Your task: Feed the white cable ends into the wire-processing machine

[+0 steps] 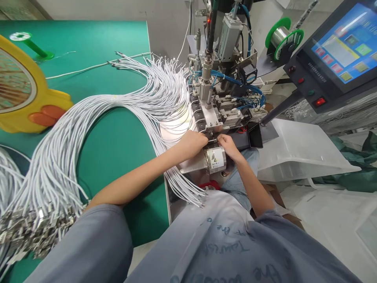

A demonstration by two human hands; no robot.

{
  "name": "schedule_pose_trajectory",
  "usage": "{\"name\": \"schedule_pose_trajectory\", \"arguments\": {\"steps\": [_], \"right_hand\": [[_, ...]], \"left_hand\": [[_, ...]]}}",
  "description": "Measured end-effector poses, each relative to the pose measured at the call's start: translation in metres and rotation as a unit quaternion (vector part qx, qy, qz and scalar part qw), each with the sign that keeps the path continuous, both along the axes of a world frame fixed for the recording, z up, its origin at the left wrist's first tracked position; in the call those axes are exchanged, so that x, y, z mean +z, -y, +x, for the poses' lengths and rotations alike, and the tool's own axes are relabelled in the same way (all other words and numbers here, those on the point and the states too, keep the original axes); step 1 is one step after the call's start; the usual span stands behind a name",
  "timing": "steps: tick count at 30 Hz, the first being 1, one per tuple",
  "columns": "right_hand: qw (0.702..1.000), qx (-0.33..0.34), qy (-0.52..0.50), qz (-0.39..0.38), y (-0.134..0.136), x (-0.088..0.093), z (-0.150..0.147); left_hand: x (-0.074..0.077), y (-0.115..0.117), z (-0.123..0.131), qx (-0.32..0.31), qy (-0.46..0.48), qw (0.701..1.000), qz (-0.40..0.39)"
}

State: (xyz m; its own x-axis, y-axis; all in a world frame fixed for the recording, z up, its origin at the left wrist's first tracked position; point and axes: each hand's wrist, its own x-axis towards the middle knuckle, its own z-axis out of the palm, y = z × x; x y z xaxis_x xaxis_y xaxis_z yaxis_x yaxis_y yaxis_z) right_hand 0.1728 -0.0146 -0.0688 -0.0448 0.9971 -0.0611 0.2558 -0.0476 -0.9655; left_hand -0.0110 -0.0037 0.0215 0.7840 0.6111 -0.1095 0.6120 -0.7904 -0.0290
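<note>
My left hand [193, 144] is closed around a white cable [212, 140] at the front of the metal machine [212, 118]. The short piece of cable showing runs from my left fist toward my right hand [228, 145]. My right fingers are pinched together at the cable's tip, and the tip itself is too small to make out. Other white cables lie across the machine's row of slots just beyond my hands. Below my hands sits a round metal part with a white label [217, 158]. A large bundle of white cables [118, 101] spreads leftward over the green mat.
A green mat [103, 145] covers the table at left, with metal connectors [38, 228] at the bundle's near end. A yellow fan [35, 98] stands there. At right are a control screen [347, 43], a solder wire spool [281, 37] and a translucent bin [306, 145].
</note>
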Motion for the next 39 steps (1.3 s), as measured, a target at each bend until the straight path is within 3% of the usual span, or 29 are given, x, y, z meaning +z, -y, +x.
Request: {"name": "schedule_pose_trajectory", "arguments": {"steps": [4, 7, 8, 10, 13, 15, 17, 21, 25, 28, 32, 35, 39], "right_hand": [[0.992, -0.108, 0.058, 0.041, 0.005, 0.002, 0.011], [0.969, -0.214, 0.071, 0.104, 0.034, 0.018, 0.005], [0.964, -0.222, 0.074, 0.126, 0.047, 0.026, -0.002], [0.977, -0.145, 0.088, 0.126, 0.075, 0.04, -0.022], [0.99, 0.081, 0.106, 0.036, 0.104, 0.048, -0.054], [0.979, 0.181, 0.096, -0.015, 0.111, 0.043, -0.07], [0.972, 0.218, 0.072, -0.046, 0.111, 0.031, -0.079], [0.965, 0.23, -0.033, -0.122, 0.106, 0.009, -0.085], [0.956, 0.212, -0.11, -0.169, 0.11, 0.005, -0.091], [0.966, 0.196, -0.071, -0.154, 0.113, 0.011, -0.094], [0.973, 0.199, 0.056, -0.106, 0.118, 0.024, -0.091], [0.972, 0.184, 0.133, -0.058, 0.12, 0.035, -0.079], [0.982, 0.111, 0.152, -0.009, 0.11, 0.049, -0.046]], "left_hand": [[0.003, 0.0, -0.002, 0.024, 0.009, 0.999, -0.021], [-0.001, 0.0, -0.001, 0.047, 0.004, 0.999, -0.006], [-0.002, 0.0, -0.001, 0.06, 0.001, 0.998, 0.003], [-0.003, -0.001, -0.001, 0.087, -0.005, 0.996, 0.015], [-0.003, -0.001, -0.001, 0.112, 0.0, 0.994, 0.007], [-0.002, -0.001, -0.001, 0.12, 0.004, 0.993, -0.001], [-0.001, -0.001, 0.0, 0.124, -0.003, 0.992, 0.002], [-0.003, -0.001, 0.001, 0.125, -0.009, 0.992, 0.019], [-0.005, -0.003, 0.0, 0.117, -0.003, 0.993, 0.02], [-0.006, -0.003, 0.0, 0.106, 0.01, 0.994, 0.028], [-0.002, 0.011, 0.007, 0.08, 0.056, 0.995, 0.021], [0.005, 0.031, 0.015, 0.02, 0.142, 0.989, -0.036], [0.008, 0.046, 0.019, -0.045, 0.266, 0.955, -0.125]]}}
